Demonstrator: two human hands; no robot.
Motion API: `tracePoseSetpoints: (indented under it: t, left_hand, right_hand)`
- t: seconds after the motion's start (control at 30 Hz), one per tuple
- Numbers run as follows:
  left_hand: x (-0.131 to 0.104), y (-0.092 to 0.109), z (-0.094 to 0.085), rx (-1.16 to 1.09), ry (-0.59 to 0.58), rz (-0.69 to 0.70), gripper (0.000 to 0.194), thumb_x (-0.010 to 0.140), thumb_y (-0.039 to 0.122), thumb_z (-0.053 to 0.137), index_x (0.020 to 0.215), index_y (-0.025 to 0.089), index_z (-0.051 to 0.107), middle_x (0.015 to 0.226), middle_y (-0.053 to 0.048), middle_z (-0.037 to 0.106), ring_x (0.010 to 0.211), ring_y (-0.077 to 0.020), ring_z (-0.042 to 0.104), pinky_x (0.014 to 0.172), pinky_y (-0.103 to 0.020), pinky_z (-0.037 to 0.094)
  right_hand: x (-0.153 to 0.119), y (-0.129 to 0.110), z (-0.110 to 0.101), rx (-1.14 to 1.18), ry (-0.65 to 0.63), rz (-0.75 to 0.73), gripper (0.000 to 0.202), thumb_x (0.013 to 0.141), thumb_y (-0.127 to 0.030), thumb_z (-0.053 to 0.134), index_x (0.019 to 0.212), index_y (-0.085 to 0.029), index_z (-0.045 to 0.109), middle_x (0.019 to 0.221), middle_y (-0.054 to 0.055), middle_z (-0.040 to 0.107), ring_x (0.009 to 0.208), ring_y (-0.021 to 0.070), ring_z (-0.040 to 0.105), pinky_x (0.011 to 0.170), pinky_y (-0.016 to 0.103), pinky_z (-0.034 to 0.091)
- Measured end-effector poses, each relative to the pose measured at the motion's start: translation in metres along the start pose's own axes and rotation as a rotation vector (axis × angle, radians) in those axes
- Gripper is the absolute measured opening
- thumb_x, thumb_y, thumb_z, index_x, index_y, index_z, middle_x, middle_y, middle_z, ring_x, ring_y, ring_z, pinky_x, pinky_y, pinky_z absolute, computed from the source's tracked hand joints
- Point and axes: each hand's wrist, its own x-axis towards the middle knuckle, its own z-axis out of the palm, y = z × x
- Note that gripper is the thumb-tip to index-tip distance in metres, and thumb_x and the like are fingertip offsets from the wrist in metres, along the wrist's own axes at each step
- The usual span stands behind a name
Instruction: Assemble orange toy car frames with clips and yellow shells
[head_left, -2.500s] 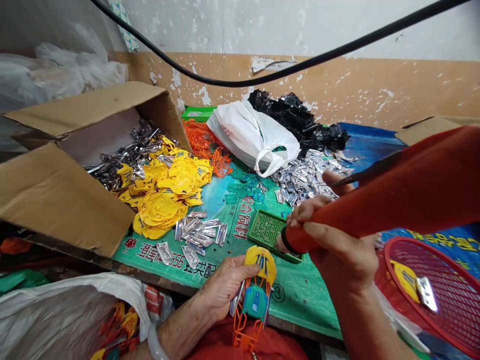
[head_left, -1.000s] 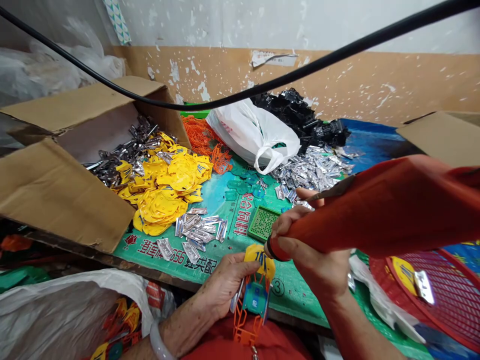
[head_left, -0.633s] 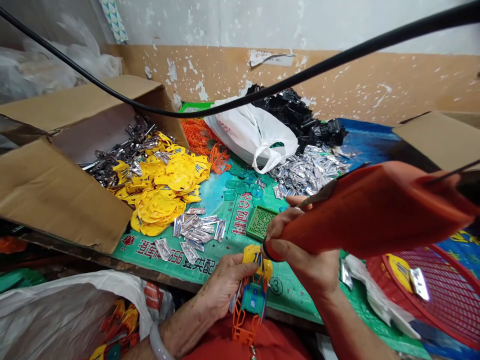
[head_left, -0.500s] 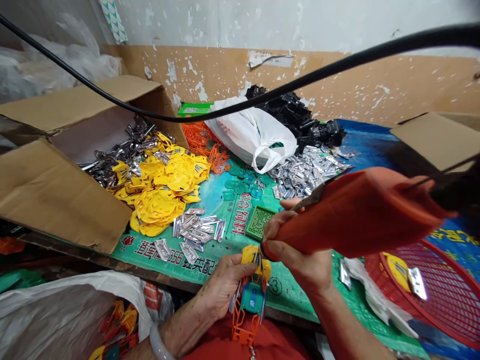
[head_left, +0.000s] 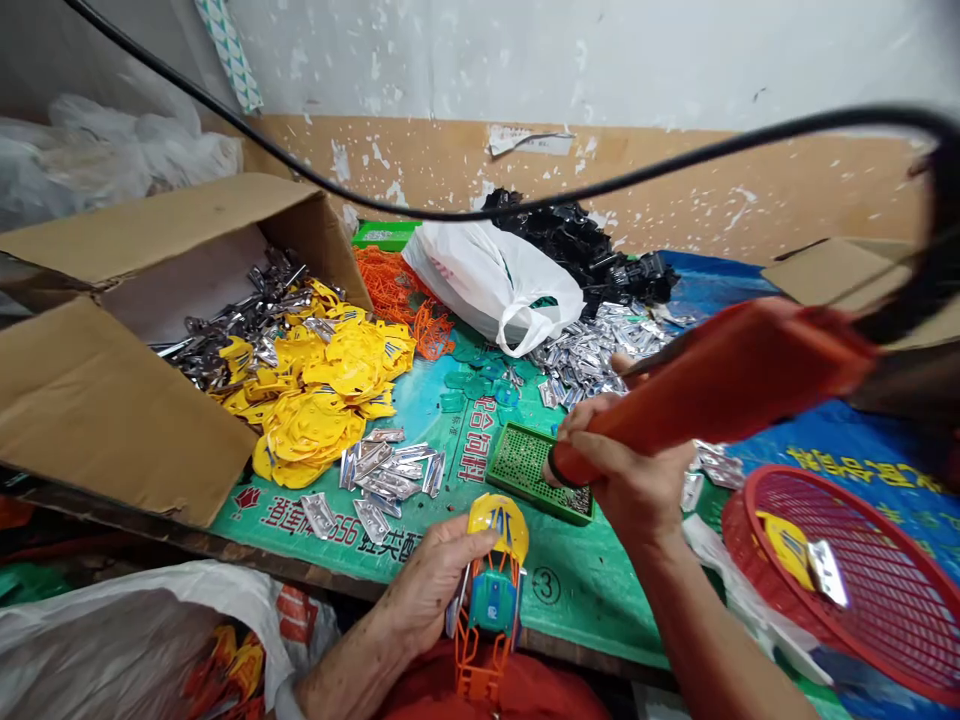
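Observation:
My left hand [head_left: 429,578] is closed around a partly assembled toy car [head_left: 491,605] at the table's front edge. It has a yellow front piece, a teal middle and an orange frame, with shiny strips at its sides. My right hand [head_left: 637,485] grips a red-covered electric screwdriver [head_left: 720,375] tilted down to the left. The tool's lower end is over the right part of a green perforated tray [head_left: 538,506], where small screws lie. Its tip is hidden by my fingers, so contact with the screws cannot be made out.
Yellow pieces [head_left: 337,370] spill from a cardboard box [head_left: 112,400] on the left. Silver parts [head_left: 394,470] lie nearby. Behind are a white plastic bag [head_left: 487,275] and black parts [head_left: 577,240]. A red basket [head_left: 885,590] stands right. A black cable [head_left: 465,213] crosses above.
My right hand has moved the screwdriver off the yellow piece, right and up, to the green tray. The toy car stays in my left hand, slightly further left.

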Motion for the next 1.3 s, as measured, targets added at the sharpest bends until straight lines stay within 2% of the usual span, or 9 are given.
tracePoseSetpoints:
  t: [0.07, 0.2, 0.5, 0.63, 0.8, 0.93, 1.13, 1.23, 1.3]
  left_hand:
    - [0.002, -0.001, -0.002, -0.004, 0.004, -0.001, 0.032, 0.067, 0.030, 0.076, 0.091, 0.010, 0.071, 0.072, -0.005, 0.068, 0.053, -0.0085, 0.056, 0.049, -0.017, 0.044]
    - [0.004, -0.003, -0.005, -0.006, 0.005, -0.011, 0.033, 0.069, 0.029, 0.075, 0.094, 0.009, 0.071, 0.071, -0.006, 0.068, 0.055, -0.0094, 0.057, 0.050, -0.018, 0.045]
    - [0.005, 0.001, -0.001, -0.014, 0.005, -0.043, 0.029, 0.070, 0.027, 0.075, 0.092, 0.008, 0.072, 0.069, -0.007, 0.069, 0.054, -0.0093, 0.058, 0.051, -0.018, 0.046]
    - [0.005, -0.001, -0.003, -0.005, 0.002, -0.049, 0.031, 0.071, 0.028, 0.074, 0.094, 0.008, 0.071, 0.072, -0.008, 0.069, 0.055, -0.0096, 0.058, 0.050, -0.018, 0.045]
    - [0.007, -0.003, -0.006, -0.005, -0.011, -0.028, 0.033, 0.073, 0.030, 0.073, 0.098, 0.010, 0.070, 0.077, -0.008, 0.070, 0.057, -0.0103, 0.059, 0.051, -0.019, 0.047]
    - [0.007, -0.002, -0.005, 0.012, 0.013, -0.010, 0.033, 0.071, 0.030, 0.074, 0.096, 0.009, 0.070, 0.077, -0.007, 0.070, 0.057, -0.0094, 0.058, 0.052, -0.018, 0.047]
    - [0.009, -0.003, -0.002, -0.007, 0.071, -0.008, 0.034, 0.068, 0.030, 0.076, 0.093, 0.009, 0.070, 0.076, -0.007, 0.070, 0.055, -0.0113, 0.060, 0.049, -0.019, 0.047]
    - [0.008, -0.002, 0.000, -0.030, 0.104, -0.016, 0.031, 0.065, 0.029, 0.077, 0.088, 0.009, 0.070, 0.073, -0.007, 0.071, 0.053, -0.0117, 0.060, 0.048, -0.019, 0.046]
    - [0.008, -0.002, 0.002, -0.030, 0.114, -0.019, 0.028, 0.065, 0.028, 0.077, 0.085, 0.008, 0.070, 0.073, -0.008, 0.071, 0.054, -0.0123, 0.060, 0.049, -0.020, 0.046]
  right_hand:
    - [0.002, 0.013, -0.004, -0.052, 0.018, 0.015, 0.014, 0.056, -0.009, 0.071, 0.060, -0.018, 0.061, 0.060, -0.002, 0.061, 0.051, 0.0127, 0.056, 0.046, 0.028, 0.046]
    - [0.000, 0.032, -0.008, -0.113, 0.041, 0.030, 0.012, 0.056, -0.012, 0.073, 0.058, -0.016, 0.062, 0.063, 0.000, 0.062, 0.052, 0.0125, 0.055, 0.047, 0.028, 0.046]
    - [0.001, 0.040, -0.010, -0.186, 0.033, 0.052, 0.012, 0.056, -0.015, 0.072, 0.054, -0.017, 0.060, 0.061, 0.000, 0.060, 0.052, 0.0123, 0.053, 0.047, 0.028, 0.046]
    - [0.001, 0.038, -0.008, -0.203, 0.029, 0.046, 0.015, 0.056, -0.014, 0.071, 0.052, -0.018, 0.056, 0.058, -0.002, 0.059, 0.051, 0.0122, 0.053, 0.047, 0.028, 0.047]
    - [-0.001, 0.033, -0.005, -0.261, 0.032, 0.008, 0.018, 0.056, -0.015, 0.071, 0.071, -0.019, 0.063, 0.056, -0.005, 0.060, 0.049, 0.0118, 0.053, 0.049, 0.028, 0.047]
    - [-0.004, 0.035, -0.006, -0.320, 0.007, -0.021, 0.012, 0.057, -0.015, 0.072, 0.061, -0.018, 0.060, 0.059, -0.003, 0.061, 0.052, 0.0117, 0.054, 0.056, 0.030, 0.048]
    - [-0.002, 0.032, -0.006, -0.255, 0.029, 0.001, 0.013, 0.057, -0.012, 0.072, 0.056, -0.017, 0.059, 0.059, -0.003, 0.061, 0.051, 0.0114, 0.053, 0.049, 0.027, 0.045]
    - [0.001, 0.020, -0.005, -0.157, 0.059, -0.007, 0.014, 0.056, -0.012, 0.072, 0.065, -0.018, 0.063, 0.059, -0.003, 0.061, 0.053, 0.0128, 0.056, 0.051, 0.028, 0.047]
    - [0.001, 0.009, -0.002, -0.072, 0.047, -0.004, 0.025, 0.057, -0.012, 0.072, 0.079, -0.019, 0.064, 0.061, -0.003, 0.062, 0.053, 0.0141, 0.057, 0.051, 0.029, 0.048]
